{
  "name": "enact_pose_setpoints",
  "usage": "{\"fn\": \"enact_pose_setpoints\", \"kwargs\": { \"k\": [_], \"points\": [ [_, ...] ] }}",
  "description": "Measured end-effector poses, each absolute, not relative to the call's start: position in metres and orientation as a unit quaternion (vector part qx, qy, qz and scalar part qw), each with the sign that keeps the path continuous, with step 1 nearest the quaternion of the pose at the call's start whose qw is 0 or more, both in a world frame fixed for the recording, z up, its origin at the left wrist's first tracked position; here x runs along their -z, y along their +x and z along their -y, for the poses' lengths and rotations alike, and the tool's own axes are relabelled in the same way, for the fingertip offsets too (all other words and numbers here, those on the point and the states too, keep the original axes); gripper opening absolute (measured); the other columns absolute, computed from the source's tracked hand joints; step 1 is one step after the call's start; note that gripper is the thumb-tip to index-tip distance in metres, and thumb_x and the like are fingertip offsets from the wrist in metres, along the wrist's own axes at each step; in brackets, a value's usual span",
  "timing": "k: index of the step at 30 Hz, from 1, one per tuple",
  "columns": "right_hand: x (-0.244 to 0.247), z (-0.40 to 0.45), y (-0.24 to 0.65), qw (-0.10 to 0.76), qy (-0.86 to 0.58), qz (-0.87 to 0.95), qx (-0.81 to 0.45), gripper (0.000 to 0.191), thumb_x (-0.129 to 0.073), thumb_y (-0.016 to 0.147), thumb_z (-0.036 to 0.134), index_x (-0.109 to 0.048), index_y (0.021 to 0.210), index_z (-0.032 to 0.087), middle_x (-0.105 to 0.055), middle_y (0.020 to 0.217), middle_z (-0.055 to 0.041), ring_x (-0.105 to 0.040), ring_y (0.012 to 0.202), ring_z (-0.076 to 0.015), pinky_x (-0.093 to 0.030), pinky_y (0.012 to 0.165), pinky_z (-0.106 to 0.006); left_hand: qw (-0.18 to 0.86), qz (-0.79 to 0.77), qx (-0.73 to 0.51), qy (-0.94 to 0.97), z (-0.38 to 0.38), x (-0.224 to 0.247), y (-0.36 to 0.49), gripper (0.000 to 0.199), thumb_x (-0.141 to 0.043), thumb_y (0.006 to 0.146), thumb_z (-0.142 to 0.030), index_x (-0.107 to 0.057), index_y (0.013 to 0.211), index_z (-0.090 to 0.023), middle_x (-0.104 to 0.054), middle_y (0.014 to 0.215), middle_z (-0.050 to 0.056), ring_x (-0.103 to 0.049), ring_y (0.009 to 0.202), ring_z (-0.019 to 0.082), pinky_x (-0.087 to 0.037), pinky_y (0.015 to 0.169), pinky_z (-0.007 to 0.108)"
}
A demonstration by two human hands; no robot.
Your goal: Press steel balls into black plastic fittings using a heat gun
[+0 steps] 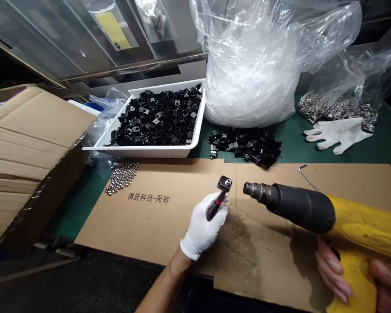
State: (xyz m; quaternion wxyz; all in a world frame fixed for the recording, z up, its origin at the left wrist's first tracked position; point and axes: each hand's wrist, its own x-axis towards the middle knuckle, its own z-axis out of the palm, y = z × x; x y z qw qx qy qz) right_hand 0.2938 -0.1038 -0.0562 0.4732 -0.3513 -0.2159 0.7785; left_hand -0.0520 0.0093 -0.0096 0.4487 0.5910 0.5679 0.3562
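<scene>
My left hand (203, 228), in a white glove, is closed around a dark hand tool (216, 206) with a red band. At the tool's far end sits a small black part (223, 184) with a shiny metal piece (228, 182) on its face. My bare right hand (334, 271) grips the handle of a yellow heat gun (361, 228). Its stepped metal nozzle (257, 191) points left toward the black part, with a gap between them. How the tool holds the part cannot be made out.
A cardboard sheet (169, 226) covers the bench front, bearing small metal pieces (122, 177) and a hex key (308, 177). Behind are a white tray (143, 151) of black parts, a loose pile (247, 145), clear bags (250, 82), and a glove (340, 134). A carton (35, 121) stands left.
</scene>
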Motion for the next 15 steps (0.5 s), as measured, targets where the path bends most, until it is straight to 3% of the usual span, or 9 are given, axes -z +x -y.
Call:
{"fn": "enact_pose_setpoints", "kwargs": {
  "k": [6,15],
  "points": [
    [0.074,0.100,0.298,0.437,-0.290,0.247,-0.815,0.047,-0.051,0.100,0.064,-0.064,0.114,0.022,-0.052,0.095,-0.0105,-0.051,0.070,-0.0216,-0.050,0.065,-0.036,0.395,-0.586,-0.319,0.632,-0.009,0.013,-0.049,0.015,-0.058,0.096,-0.022,-0.068,0.106,-0.018,-0.072,0.100,0.004,-0.069,0.095,0.020,-0.054,0.091,0.031],
    [0.079,0.105,0.298,0.458,-0.280,0.238,-0.810,0.045,-0.048,0.099,0.063,-0.064,0.112,0.023,-0.052,0.095,-0.0115,-0.050,0.069,-0.0230,-0.048,0.063,-0.037,0.365,-0.609,-0.301,0.637,-0.012,0.010,-0.044,0.021,-0.059,0.096,-0.024,-0.071,0.111,-0.018,-0.075,0.104,0.005,-0.070,0.093,0.021,-0.056,0.089,0.032]
  ]
}}
